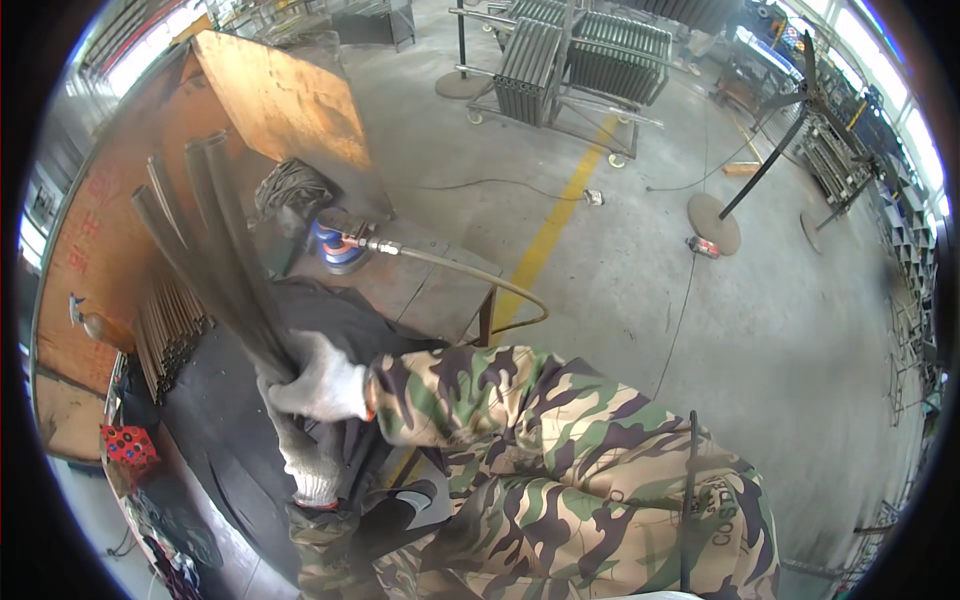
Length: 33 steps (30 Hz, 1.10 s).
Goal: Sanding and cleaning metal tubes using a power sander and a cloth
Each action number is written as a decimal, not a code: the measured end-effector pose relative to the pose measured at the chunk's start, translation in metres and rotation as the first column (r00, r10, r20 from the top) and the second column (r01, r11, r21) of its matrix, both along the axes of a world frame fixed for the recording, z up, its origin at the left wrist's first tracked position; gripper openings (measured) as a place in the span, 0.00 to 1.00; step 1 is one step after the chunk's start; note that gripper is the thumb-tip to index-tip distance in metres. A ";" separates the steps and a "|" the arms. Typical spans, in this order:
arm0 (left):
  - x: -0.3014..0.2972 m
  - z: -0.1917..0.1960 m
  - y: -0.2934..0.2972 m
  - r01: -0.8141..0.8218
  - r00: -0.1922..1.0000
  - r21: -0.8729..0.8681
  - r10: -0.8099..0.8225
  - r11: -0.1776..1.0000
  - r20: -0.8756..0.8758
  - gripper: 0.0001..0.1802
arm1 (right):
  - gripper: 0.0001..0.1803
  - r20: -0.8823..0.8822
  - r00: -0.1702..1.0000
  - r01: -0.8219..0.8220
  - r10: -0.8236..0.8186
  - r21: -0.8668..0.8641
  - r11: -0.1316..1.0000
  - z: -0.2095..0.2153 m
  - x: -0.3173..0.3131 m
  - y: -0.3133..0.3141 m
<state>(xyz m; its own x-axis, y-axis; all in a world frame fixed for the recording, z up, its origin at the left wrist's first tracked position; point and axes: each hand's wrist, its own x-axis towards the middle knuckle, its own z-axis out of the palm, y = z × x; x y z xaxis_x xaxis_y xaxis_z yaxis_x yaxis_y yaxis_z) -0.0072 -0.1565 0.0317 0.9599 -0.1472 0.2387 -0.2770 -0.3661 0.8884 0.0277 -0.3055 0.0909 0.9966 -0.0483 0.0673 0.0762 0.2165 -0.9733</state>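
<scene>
Several grey metal tubes [225,260] slant up and to the left, blurred by motion, in a bundle above the bench. My right hand [322,382], in a white knit glove, is closed round their lower part. Just below it, my left hand [297,445], gloved too, is closed on the same bundle; its fingers are partly hidden behind the tubes and the right hand. Beneath both hands, a dark cloth [215,425] covers the bench. To the left of the held tubes lies a pile of thin metal tubes [165,335].
An orange-brown board [285,95] walls the far side. A blue sander [340,245] with an air hose [470,270] rests beyond the cloth. A spray bottle [100,325] and a red perforated block [130,445] are at left. Racks of tubes [600,65] stand across the floor.
</scene>
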 end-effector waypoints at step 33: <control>0.002 0.012 0.218 0.105 0.959 0.785 0.145 0.611 -0.242 0.19 | 0.18 0.071 0.897 -0.320 0.437 -0.578 0.751 -0.034 0.020 0.030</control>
<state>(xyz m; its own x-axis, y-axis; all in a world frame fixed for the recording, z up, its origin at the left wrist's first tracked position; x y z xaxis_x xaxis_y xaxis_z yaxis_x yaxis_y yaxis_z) -0.0051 0.0616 0.0434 0.9678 -0.1361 -0.2117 -0.0716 -0.9554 0.2866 0.0481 -0.2751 0.0568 0.8887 0.4322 0.1532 0.2967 -0.2871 -0.9108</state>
